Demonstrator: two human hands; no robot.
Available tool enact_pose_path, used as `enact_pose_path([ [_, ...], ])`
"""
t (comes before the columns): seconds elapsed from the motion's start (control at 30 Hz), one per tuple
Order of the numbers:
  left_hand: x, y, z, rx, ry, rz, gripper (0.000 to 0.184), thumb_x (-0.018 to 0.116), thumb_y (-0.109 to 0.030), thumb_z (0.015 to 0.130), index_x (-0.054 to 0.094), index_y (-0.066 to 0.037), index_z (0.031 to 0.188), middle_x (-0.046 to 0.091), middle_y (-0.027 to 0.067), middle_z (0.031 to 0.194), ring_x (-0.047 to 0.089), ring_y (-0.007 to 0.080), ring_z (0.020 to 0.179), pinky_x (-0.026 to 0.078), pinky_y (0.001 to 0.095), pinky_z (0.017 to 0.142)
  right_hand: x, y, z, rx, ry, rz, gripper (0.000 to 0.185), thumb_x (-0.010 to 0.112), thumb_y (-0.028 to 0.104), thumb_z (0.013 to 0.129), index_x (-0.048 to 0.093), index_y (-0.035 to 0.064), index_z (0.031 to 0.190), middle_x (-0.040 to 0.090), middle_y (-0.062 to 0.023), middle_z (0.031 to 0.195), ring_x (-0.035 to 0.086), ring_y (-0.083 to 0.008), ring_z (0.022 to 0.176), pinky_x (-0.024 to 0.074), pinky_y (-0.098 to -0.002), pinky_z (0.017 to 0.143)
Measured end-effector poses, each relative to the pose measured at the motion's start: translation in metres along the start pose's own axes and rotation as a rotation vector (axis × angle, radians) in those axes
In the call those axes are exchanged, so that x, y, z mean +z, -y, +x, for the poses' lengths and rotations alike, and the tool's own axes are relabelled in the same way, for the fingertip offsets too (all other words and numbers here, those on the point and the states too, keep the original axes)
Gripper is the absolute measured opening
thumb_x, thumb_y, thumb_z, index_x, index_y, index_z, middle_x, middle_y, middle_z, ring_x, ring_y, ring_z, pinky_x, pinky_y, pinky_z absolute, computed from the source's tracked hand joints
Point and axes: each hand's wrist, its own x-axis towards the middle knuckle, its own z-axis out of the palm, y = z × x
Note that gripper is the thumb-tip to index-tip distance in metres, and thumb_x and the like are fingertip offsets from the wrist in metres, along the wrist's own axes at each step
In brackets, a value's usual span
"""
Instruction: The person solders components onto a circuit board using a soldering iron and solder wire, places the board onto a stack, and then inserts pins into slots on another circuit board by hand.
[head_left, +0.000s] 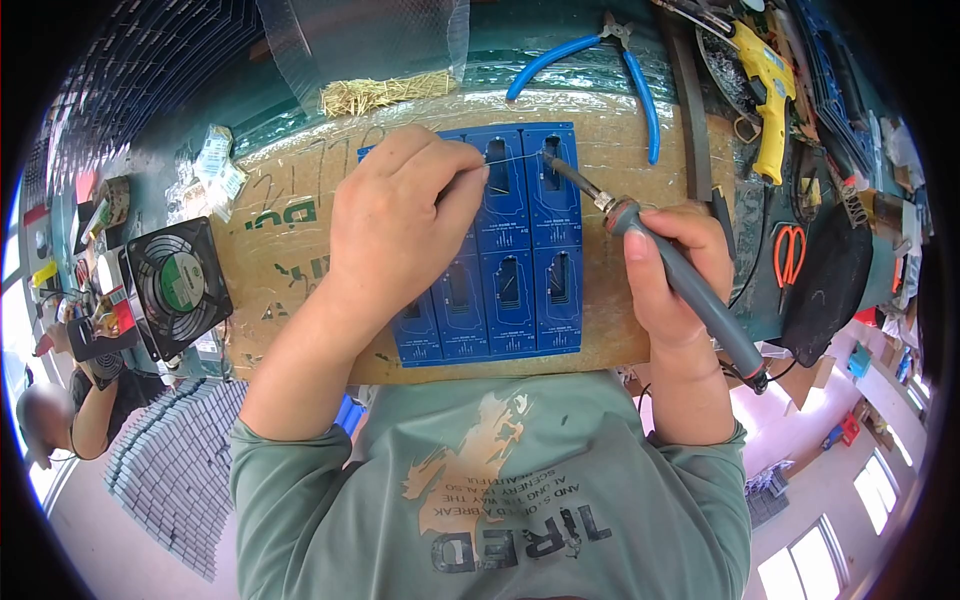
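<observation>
A blue panel of circuit boards (508,235), with several slotted boards side by side, lies on a cardboard sheet. My right hand (685,265) is closed around the grey handle of a soldering iron (690,290). The iron's tip points up and left onto the top right board. Over the panel's upper left part, my left hand (405,205) pinches a thin solder wire (518,157) between thumb and fingers. The wire stretches right to the iron's tip; whether they touch I cannot tell. My left hand hides several of the boards beneath it.
Blue-handled pliers (640,95) lie beyond the panel, and a yellow glue gun (773,100) at the far right. Orange-handled scissors (789,258) lie at right. A black fan (177,285) stands left on the cardboard (270,190). Another person (75,410) is at far left.
</observation>
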Motion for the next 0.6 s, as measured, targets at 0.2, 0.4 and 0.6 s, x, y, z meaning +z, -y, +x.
enact_pose_path([
  [0.2,0.002,0.002,0.0,0.014,0.01,-0.006,0.004,0.073,-0.01,0.081,0.072,-0.009,0.084,0.066,0.005,0.081,0.066,0.0253,0.077,0.054,0.0363,0.067,0.002,-0.002,-0.002,-0.011,-0.007,-0.008,0.026,0.083,0.009,0.081,0.066,0.0013,0.099,0.071,-0.0117,0.087,0.068,-0.021,0.074,0.0532,-0.0293,0.066],
  [0.4,0.001,0.001,0.0,0.002,0.01,-0.007,0.003,0.073,-0.01,0.082,0.072,-0.009,0.085,0.066,0.0051,0.081,0.066,0.0259,0.077,0.054,0.0366,0.066,0.001,0.0,-0.002,-0.011,-0.013,0.007,0.026,0.082,0.009,0.082,0.066,0.001,0.1,0.071,-0.0115,0.087,0.068,-0.0197,0.073,0.0528,-0.0286,0.066],
  [0.6,-0.004,0.0,-0.003,-0.006,0.054,-0.013,0.004,0.073,-0.01,0.082,0.072,-0.01,0.085,0.066,0.0053,0.082,0.066,0.0263,0.075,0.054,0.0373,0.065,-0.007,0.011,-0.007,0.054,-0.002,-0.009,0.028,0.083,0.012,0.081,0.066,0.0017,0.101,0.071,-0.0111,0.087,0.068,-0.0188,0.073,0.0517,-0.0275,0.065],
])
